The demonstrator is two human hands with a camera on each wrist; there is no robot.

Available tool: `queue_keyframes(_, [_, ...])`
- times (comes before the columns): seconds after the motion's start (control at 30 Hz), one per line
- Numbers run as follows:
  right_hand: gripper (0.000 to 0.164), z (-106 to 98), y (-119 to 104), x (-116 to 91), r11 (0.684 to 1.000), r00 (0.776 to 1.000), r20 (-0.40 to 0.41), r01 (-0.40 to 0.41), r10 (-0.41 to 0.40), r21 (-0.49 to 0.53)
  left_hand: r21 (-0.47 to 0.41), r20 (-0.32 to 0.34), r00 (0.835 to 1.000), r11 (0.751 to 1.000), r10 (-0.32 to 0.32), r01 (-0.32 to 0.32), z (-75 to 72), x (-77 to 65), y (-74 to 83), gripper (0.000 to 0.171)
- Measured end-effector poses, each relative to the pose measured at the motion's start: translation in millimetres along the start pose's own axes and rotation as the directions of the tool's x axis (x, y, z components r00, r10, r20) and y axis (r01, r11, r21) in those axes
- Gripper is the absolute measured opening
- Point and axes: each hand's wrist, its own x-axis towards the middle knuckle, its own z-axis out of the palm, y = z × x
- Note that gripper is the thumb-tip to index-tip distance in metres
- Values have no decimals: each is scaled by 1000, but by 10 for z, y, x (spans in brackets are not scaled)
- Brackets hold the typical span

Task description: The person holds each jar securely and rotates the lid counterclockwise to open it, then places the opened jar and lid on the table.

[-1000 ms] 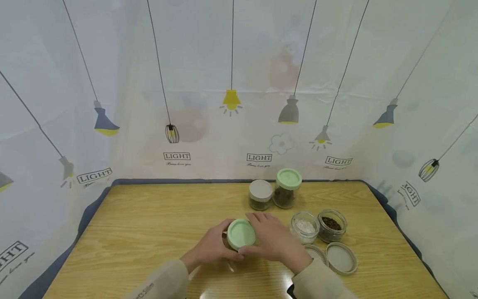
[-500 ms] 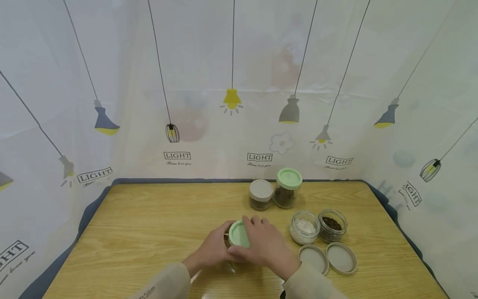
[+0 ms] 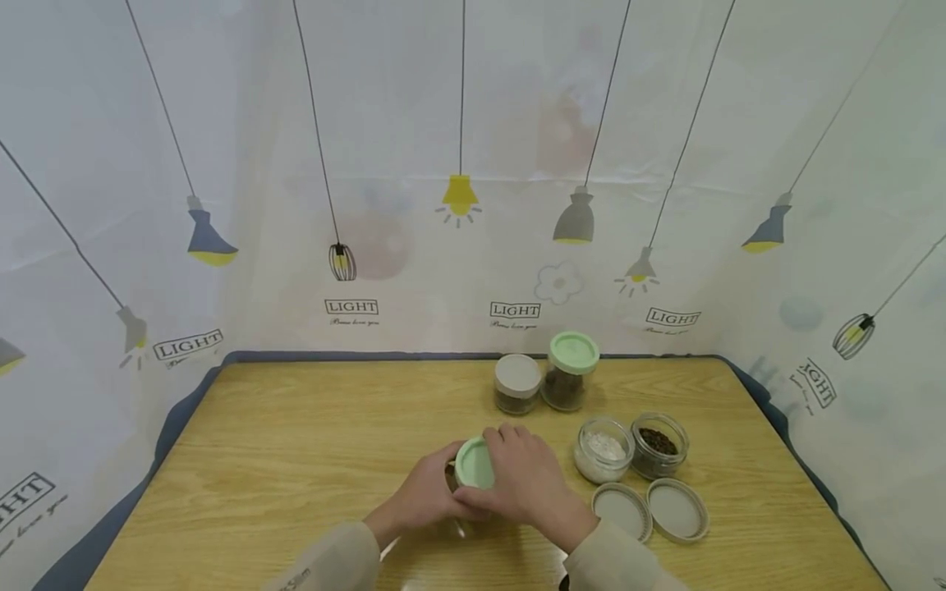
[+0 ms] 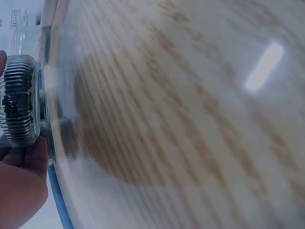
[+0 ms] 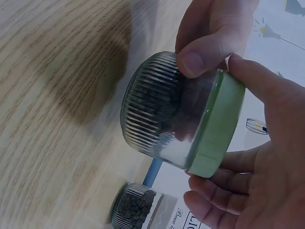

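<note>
Both hands are on a ribbed glass jar (image 5: 152, 107) with a pale green lid (image 3: 473, 465) and dark contents. The left hand (image 3: 421, 492) grips the glass body, its thumb across the side below the lid in the right wrist view. Over the right half of the lid curls the right hand (image 3: 523, 480), thumb on the near rim and fingers on the far rim. In the right wrist view the lid (image 5: 218, 124) sits on the jar's mouth, between the right thumb and fingers. The left wrist view catches only the jar's ribbed side (image 4: 19, 102) at its left edge.
Farther back stand a jar with a whitish lid (image 3: 517, 376) and a taller green-lidded jar (image 3: 572, 365). To the right are two uncovered jars, one with white grains (image 3: 603, 450), one with dark bits (image 3: 658, 447). Two loose lids, one left (image 3: 621, 513), one right (image 3: 677, 510), lie before them.
The right hand has moved left over the lid, its fingers now curled on the rim and covering the lid's right half. The left hand has stayed around the jar, shifting slightly right.
</note>
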Motion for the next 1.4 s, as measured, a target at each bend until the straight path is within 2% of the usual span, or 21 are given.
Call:
queue_keyframes(0.3, [76, 7, 21, 0, 999, 998, -45, 48, -48, 4, -53, 50, 999, 998, -14, 17, -20, -12, 12, 87])
queue_keyframes(0.53, [73, -7, 42, 8, 997, 996, -62, 70, -68, 34, -81, 50, 999, 997, -9, 13, -36, -35, 59, 86])
queue_keyframes(0.77, [74, -13, 70, -3, 995, 993, -70, 94, -92, 23, -98, 59, 998, 995, -19, 25, -21, -23, 55, 86])
queue_keyframes(1.17, [73, -43, 141, -10, 988, 985, -89, 149, -147, 25, -89, 42, 999, 996, 26, -22, 6, 8, 32, 90])
queue_keyframes(1.4, [75, -67, 203, 5, 979, 981, -36, 194, -192, 58, -94, 64, 998, 995, 27, -21, -5, 15, 26, 86])
